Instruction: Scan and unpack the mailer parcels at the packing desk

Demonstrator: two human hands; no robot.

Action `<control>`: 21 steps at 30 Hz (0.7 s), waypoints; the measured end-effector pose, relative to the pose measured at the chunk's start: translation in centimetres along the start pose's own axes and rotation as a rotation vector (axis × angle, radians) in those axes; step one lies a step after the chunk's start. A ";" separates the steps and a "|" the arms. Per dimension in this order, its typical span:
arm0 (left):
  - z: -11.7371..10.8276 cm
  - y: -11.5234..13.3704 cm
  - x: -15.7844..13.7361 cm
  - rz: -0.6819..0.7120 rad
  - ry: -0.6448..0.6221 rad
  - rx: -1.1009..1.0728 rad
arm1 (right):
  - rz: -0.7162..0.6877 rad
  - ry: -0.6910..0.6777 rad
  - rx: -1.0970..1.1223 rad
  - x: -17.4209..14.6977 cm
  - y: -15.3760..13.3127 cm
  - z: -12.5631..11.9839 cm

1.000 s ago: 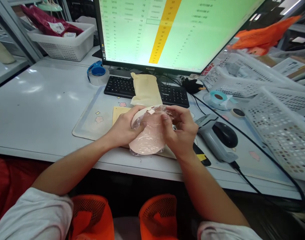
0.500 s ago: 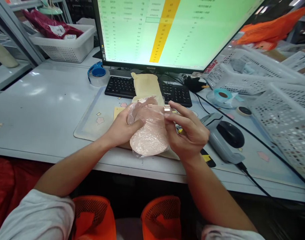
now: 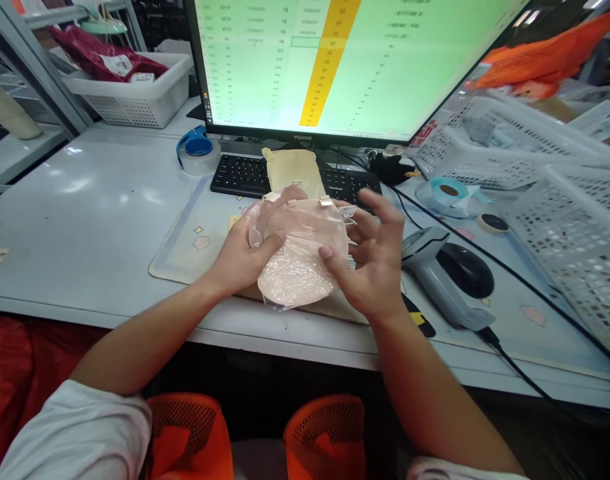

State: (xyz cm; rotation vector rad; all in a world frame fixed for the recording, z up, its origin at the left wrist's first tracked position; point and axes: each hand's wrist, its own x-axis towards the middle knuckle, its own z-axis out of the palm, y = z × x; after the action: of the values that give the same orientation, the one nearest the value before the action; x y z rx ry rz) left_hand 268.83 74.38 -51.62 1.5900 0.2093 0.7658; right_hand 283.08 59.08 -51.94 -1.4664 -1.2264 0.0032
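My left hand (image 3: 245, 257) grips the left side of a pale pink, rounded item in clear plastic film (image 3: 302, 260), thumb pressed on its front. The item hangs over the front part of the desk, and small whitish tabs (image 3: 325, 201) show along its top edge. At its right edge is my right hand (image 3: 372, 257), fingers spread and thumb tip touching the film; it does not grip the item. Behind the item, a pale yellow pouch (image 3: 295, 172) lies across the black keyboard (image 3: 239, 175).
A monitor (image 3: 305, 137) stands behind the keyboard. To the right are a grey barcode scanner (image 3: 447, 287), a black mouse (image 3: 465, 270), a tape roll (image 3: 447, 192) and white baskets (image 3: 575, 227). Blue-handled tape (image 3: 199, 152) and a white basket (image 3: 129, 100) are at the left.
My right hand has let go of the small tab at the item's upper right, and its fingers have spread. The wrapped item's right side has opened out to the right.
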 end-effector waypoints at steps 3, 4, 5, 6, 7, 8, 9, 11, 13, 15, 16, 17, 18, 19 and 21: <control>0.1 -0.3 -0.1 0.052 0.006 -0.036 | 0.174 -0.085 0.113 0.1 0.1 0.4; 0.2 -0.5 -0.1 0.057 -0.037 -0.060 | 0.213 -0.115 0.115 0.2 0.2 0.5; 0.2 -0.7 -0.2 0.045 -0.095 -0.084 | 0.242 -0.141 0.117 0.3 0.2 0.6; 0.2 -1.0 -0.2 0.013 -0.154 -0.099 | 0.263 -0.157 0.117 0.4 0.4 0.7; 0.2 -1.2 -0.2 -0.027 -0.201 -0.097 | 0.276 -0.164 0.111 0.5 0.5 0.7; 0.1 -1.3 -0.2 -0.061 -0.222 -0.072 | 0.285 -0.159 0.100 0.6 0.6 0.8; 0.1 -1.4 -0.2 -0.081 -0.217 -0.025 | 0.295 -0.145 0.084 0.7 0.7 0.8; 0.0 -1.4 0.0 -0.076 -0.146 0.079 | 0.329 -0.094 0.086 0.7 0.9 1.1; 0.2 -1.3 0.2 -0.051 -0.010 0.114 | 0.386 -0.066 0.210 0.7 0.9 1.5; 0.7 -1.3 0.5 -0.040 0.113 0.071 | 0.458 -0.081 0.418 0.6 0.9 2.1; 1.0 -1.3 0.8 -0.029 0.148 0.042 | 0.495 -0.080 0.509 0.7 0.9 2.3; 1.3 -1.4 1.2 -0.015 0.156 0.022 | 0.530 -0.050 0.577 0.8 1.0 2.4; 1.6 -1.4 1.8 -0.003 0.143 0.012 | 0.558 0.020 0.621 1.0 1.1 2.3; 1.8 -1.4 2.6 0.010 0.121 0.011 | 0.575 0.126 0.647 1.3 1.3 2.0; 1.9 -1.4 4.7 0.050 0.073 0.068 | 0.565 0.399 0.675 2.2 1.9 0.8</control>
State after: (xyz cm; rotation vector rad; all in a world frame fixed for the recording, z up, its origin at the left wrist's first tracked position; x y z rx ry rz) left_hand 273.97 75.66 -51.28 1.6383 0.2516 0.8639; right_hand 284.84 61.57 -52.28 -1.0883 -0.3895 0.4431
